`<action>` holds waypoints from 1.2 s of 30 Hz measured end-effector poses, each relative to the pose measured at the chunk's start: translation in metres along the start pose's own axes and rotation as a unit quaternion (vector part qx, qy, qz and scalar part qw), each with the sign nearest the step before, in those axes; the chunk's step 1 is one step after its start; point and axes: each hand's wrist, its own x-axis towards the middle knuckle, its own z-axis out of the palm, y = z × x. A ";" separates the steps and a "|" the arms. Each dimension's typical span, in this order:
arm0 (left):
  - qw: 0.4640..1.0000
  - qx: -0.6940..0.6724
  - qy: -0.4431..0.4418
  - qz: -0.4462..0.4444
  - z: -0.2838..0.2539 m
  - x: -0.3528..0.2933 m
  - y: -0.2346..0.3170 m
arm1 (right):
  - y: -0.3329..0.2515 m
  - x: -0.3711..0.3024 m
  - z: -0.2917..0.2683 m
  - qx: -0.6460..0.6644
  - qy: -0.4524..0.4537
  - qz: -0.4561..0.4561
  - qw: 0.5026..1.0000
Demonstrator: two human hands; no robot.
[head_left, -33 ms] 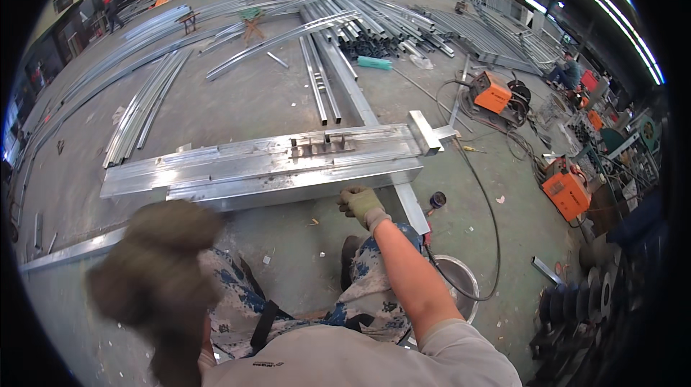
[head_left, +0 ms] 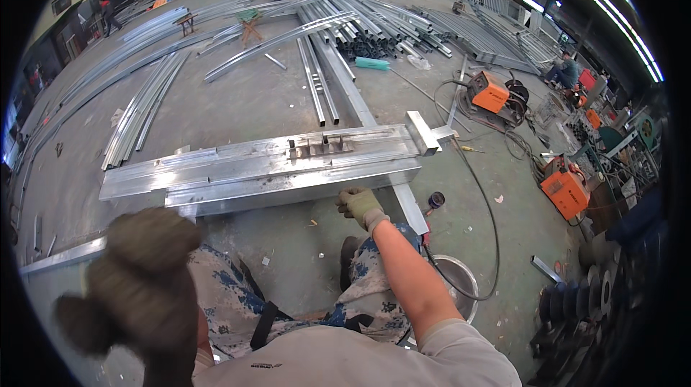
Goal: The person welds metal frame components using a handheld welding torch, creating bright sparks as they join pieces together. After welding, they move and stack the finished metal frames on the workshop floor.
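Note:
My left hand (head_left: 144, 268) in a dark brownish glove is raised close to the camera at lower left, smeared by motion, so its fingers cannot be read. My right hand (head_left: 360, 207), in an olive glove, is closed with fingers curled, by the front face of long shiny metal profiles (head_left: 266, 187). Whatever it may hold is hidden. The profiles lie side by side across a metal crossbar (head_left: 409, 208). On top of them sits a row of small metal pieces (head_left: 320, 148). A short square tube (head_left: 422, 132) stands across their right end.
A bucket (head_left: 457, 279) stands by my right leg, with a black cable (head_left: 497, 243) curving past it. Two orange machines (head_left: 489, 92) are on the right. Square tubes (head_left: 374, 23) are piled farther off. Loose spools (head_left: 590, 297) sit at lower right. Other people are in the background.
My left hand has moved left and a little down, toward me. The right hand stays by the profiles, nearly unmoved.

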 end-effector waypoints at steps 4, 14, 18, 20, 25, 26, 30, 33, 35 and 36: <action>0.994 0.024 -0.028 0.101 -0.004 0.037 0.037 | -0.009 -0.001 0.020 0.000 -0.016 -0.007 1.000; 0.993 0.032 -0.019 0.110 -0.015 0.033 0.038 | -0.011 -0.003 0.016 -0.018 -0.007 0.005 1.000; 0.993 0.040 -0.009 0.106 -0.019 0.033 0.041 | -0.013 -0.006 0.013 -0.016 -0.003 0.004 1.000; 0.993 0.046 -0.007 0.107 -0.021 0.030 0.043 | -0.013 -0.007 0.016 -0.011 0.001 0.007 1.000; 0.993 0.056 0.001 0.101 -0.024 0.029 0.041 | -0.013 -0.005 0.016 0.004 0.000 0.007 1.000; 0.993 0.059 0.001 0.101 -0.025 0.030 0.043 | -0.013 -0.006 0.019 0.002 -0.004 0.006 1.000; 0.995 0.044 0.012 0.090 -0.018 0.025 0.030 | -0.003 0.006 -0.013 -0.058 -0.030 -0.005 0.998; 0.994 0.064 0.012 0.084 -0.023 0.025 0.035 | -0.013 -0.011 0.017 -0.016 -0.007 -0.002 1.000; 0.993 0.075 0.014 0.086 -0.025 0.029 0.039 | -0.011 -0.012 0.020 -0.018 -0.015 0.006 1.000; 0.993 0.075 0.016 0.088 -0.026 0.029 0.039 | -0.016 -0.008 0.016 -0.024 -0.017 0.004 1.000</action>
